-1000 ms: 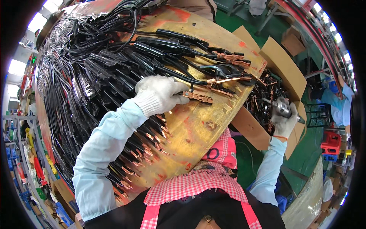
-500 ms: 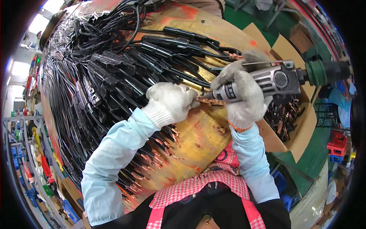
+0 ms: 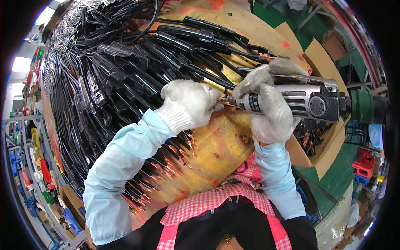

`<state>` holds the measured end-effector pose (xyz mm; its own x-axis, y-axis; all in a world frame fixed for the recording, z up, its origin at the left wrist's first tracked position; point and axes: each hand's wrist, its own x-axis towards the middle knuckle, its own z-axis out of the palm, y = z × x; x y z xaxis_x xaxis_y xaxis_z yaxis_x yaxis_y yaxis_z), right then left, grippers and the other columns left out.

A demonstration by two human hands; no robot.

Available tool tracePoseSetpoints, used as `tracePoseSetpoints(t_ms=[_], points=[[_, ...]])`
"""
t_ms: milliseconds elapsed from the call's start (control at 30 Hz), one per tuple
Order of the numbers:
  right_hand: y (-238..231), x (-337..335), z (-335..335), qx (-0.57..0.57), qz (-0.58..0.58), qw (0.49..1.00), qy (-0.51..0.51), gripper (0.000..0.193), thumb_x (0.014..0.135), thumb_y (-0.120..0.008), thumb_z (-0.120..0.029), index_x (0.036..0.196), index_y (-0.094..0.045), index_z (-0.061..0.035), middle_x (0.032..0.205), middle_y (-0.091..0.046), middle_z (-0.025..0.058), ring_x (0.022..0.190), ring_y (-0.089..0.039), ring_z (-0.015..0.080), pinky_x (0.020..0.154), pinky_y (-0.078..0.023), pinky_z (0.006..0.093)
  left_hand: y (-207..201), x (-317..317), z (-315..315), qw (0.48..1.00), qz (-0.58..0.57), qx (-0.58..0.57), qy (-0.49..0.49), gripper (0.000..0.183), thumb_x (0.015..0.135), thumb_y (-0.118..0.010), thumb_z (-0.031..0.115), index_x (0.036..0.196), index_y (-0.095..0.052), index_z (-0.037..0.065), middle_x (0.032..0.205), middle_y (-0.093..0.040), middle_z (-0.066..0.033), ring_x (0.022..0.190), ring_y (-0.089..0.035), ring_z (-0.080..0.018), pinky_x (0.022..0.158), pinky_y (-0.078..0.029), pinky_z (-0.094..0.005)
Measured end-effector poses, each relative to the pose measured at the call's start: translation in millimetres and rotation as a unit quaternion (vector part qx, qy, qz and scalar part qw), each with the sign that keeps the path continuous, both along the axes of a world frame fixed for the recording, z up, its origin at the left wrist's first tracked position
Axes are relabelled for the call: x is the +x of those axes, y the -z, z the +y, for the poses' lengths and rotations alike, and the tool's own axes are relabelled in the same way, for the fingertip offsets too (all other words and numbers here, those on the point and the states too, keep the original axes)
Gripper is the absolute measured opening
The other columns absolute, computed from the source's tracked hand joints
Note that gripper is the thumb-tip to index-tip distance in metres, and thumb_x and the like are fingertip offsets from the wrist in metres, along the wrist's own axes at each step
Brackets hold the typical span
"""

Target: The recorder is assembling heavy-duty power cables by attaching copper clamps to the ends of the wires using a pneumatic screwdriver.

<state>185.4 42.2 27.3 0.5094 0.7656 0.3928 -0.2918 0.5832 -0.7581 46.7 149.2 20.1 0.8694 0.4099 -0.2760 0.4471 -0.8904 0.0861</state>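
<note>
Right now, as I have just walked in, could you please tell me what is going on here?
A person's gloved right hand grips a power tool, its tip at a copper piece that the gloved left hand pinches over the table. Black cables crowd the left side; an open box with copper-coloured parts stands to the right.

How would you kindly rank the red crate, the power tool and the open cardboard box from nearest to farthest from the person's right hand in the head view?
1. Power tool: gripped in the right hand.
2. Cardboard box: open, to the hand's lower right.
3. Red crate: farther right, beyond the box.
</note>
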Motion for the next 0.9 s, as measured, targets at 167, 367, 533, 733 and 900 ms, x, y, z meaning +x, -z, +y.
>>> tracePoseSetpoints(t_ms=[167, 367, 533, 733, 900], points=[[27.9, 4.8, -9.6, -0.051, 0.123, 0.990, 0.053, 0.032, 0.090, -0.065, -0.010, 0.118, -0.052, -0.0031, 0.086, -0.060, 0.0159, 0.077, -0.061, 0.0271, 0.063, -0.058, 0.0429, -0.8, 1.8, -3.3, 1.000, -0.017, -0.008, -0.011, 0.022, 0.087, -0.066, 0.038, 0.104, -0.072, 0.025, 0.083, -0.072, -0.0098, 0.076, -0.071, -0.0327, 0.065, -0.056, -0.0471], [10.3, -1.6, -15.3, -0.064, -0.023, 0.993, 0.100, 0.023, 0.091, -0.062, -0.006, 0.113, -0.055, -0.0020, 0.089, -0.062, 0.0166, 0.078, -0.063, 0.0270, 0.066, -0.059, 0.0426, -9.1, 4.4, -6.4, 1.000, -0.009, 0.020, -0.004, 0.017, 0.087, -0.066, 0.037, 0.097, -0.072, 0.024, 0.080, -0.071, -0.0069, 0.073, -0.071, -0.0318, 0.062, -0.055, -0.0467], [-4.7, 26.0, -30.9, -0.016, -0.021, 0.997, 0.077, 0.024, 0.096, -0.060, -0.017, 0.092, -0.068, 0.0050, 0.083, -0.069, 0.0142, 0.065, -0.064, 0.0216, 0.059, -0.053, 0.0333, 3.0, -2.9, -0.9, 0.998, -0.059, 0.013, -0.006, 0.016, 0.090, -0.064, 0.036, 0.092, -0.071, 0.021, 0.082, -0.071, -0.0046, 0.072, -0.070, -0.0301, 0.059, -0.054, -0.0451], [-6.1, 119.8, -127.0, -0.197, 0.044, 0.928, 0.314, 0.033, 0.091, -0.063, -0.017, 0.116, -0.056, 0.0032, 0.075, -0.064, 0.0140, 0.055, -0.063, 0.0237, 0.051, -0.057, 0.0367, 3.5, 1.1, -2.3, 0.997, -0.077, 0.016, 0.005, 0.018, 0.090, -0.065, 0.037, 0.093, -0.070, 0.019, 0.087, -0.071, -0.0041, 0.076, -0.070, -0.0301, 0.061, -0.053, -0.0446], [87.3, 203.2, -223.1, -0.537, 0.040, 0.772, 0.339, 0.034, 0.086, -0.074, -0.033, 0.101, -0.064, -0.0041, 0.065, -0.060, 0.0053, 0.043, -0.052, 0.0139, 0.041, -0.045, 0.0322, -11.6, -5.6, -5.4, 0.996, -0.083, 0.042, 0.015, 0.026, 0.088, -0.069, 0.038, 0.099, -0.071, 0.016, 0.093, -0.071, -0.0063, 0.083, -0.070, -0.0314, 0.068, -0.054, -0.0456]])
